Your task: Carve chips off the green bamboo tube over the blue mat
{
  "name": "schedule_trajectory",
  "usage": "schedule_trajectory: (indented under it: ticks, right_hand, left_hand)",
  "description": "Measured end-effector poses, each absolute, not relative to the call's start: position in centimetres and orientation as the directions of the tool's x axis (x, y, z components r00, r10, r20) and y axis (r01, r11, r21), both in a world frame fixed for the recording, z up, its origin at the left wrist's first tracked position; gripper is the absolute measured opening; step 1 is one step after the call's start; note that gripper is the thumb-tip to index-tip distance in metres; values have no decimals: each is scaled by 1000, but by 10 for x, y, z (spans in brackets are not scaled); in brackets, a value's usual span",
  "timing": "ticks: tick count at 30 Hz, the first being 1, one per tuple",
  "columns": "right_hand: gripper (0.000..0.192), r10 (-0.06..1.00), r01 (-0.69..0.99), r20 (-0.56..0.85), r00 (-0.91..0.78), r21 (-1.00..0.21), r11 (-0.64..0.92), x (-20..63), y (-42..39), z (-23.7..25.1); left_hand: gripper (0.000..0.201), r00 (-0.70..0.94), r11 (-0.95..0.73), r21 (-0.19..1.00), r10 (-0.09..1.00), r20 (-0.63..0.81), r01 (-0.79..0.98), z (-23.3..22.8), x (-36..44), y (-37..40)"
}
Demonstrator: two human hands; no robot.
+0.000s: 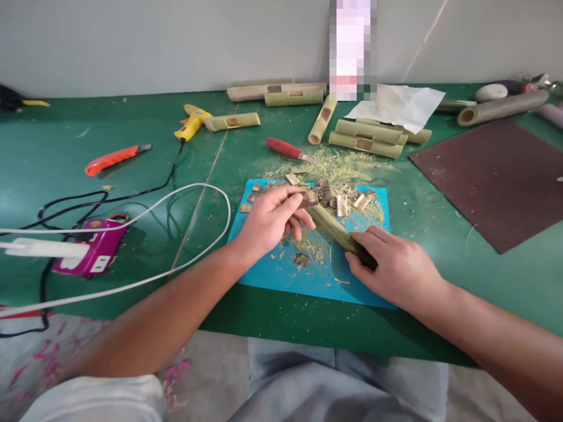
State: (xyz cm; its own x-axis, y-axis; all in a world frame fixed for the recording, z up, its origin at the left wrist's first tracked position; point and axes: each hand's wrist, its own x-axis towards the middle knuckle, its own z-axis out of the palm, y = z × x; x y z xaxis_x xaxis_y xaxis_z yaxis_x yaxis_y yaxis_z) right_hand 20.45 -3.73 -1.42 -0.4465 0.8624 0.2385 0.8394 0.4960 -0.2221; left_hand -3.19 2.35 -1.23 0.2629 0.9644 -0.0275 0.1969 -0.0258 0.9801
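My right hand (pixel 396 266) is closed around a bamboo stick (pixel 336 230) lying slanted over the blue mat (pixel 281 275), while my left hand (pixel 270 220) pinches a small dark piece (pixel 309 198) against its far end. I judge the cutting well along: chips (pixel 347 199) and shavings litter the mat, and several notched bamboo tubes (pixel 365 138) sit behind.

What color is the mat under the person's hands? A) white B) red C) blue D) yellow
C: the mat under the left hand and the right hand is blue, lying on the green table with bamboo chips scattered on it.
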Motion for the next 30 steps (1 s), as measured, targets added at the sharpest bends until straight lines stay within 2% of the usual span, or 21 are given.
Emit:
schedule_trajectory:
  ticks: [8, 15, 19, 24, 27, 30]
  right_hand:
    - [23, 851, 834, 263, -455, -209, 510, 203, -37, -14]
    - [23, 853, 837, 267, -449, -210, 506, 204, -38, -15]
    - [22, 846, 832, 276, -456, -205, 516, 203, -38, -15]
    - [22, 846, 834, 280, -454, -201, 514, 203, -38, -16]
    - [22, 842, 830, 286, -457, -203, 520, 203, -38, -16]
    - [23, 840, 828, 295, -456, -206, 522, 203, -38, -16]
  left_hand:
    - [22, 186, -149, 948, 978, 98, 280, -13, -31, 23]
    - [23, 187, -139, 947, 979, 86, 290, -15, -32, 25]
    - [19, 209, -208, 899, 969, 134, 385, -18, -34, 26]
    - [21, 252, -354, 746, 934, 252, 565, -18, -38, 28]
    - [23, 308, -480, 560, 873, 378, 675, -20, -42, 30]
    - [24, 439, -619, 343, 764, 473, 706, -24, -45, 32]
